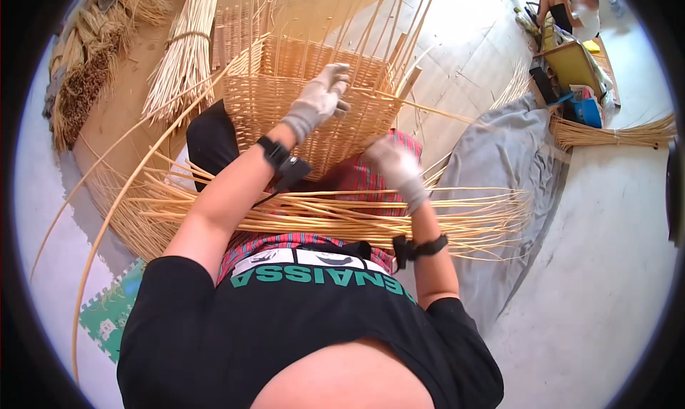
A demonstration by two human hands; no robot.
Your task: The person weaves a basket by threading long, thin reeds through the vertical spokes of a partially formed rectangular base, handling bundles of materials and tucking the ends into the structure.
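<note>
A wicker basket (278, 109), partly woven from tan canes, leans in front of my lap with tall upright stakes (349, 34) rising from its rim. My left hand (321, 99), in a pale knit glove, lies against the near wall at the rim, fingers apart. One long cane (435, 111) sticks out rightward from the rim beside that hand. Below the basket's right side is my gloved right hand (394, 163); motion blurs its fingers, so I cannot make out whether it holds anything. A loose bundle of canes (307, 213) lies across my lap, under both forearms.
Tied pale canes (182, 67) stand at the back left near darker bundles (82, 88). Long bent canes (107, 220) arc down the left side. Grey cloth (492, 174) covers the floor at right, near another bundle (614, 132). A person (571, 9) sits far right by a chair (578, 67).
</note>
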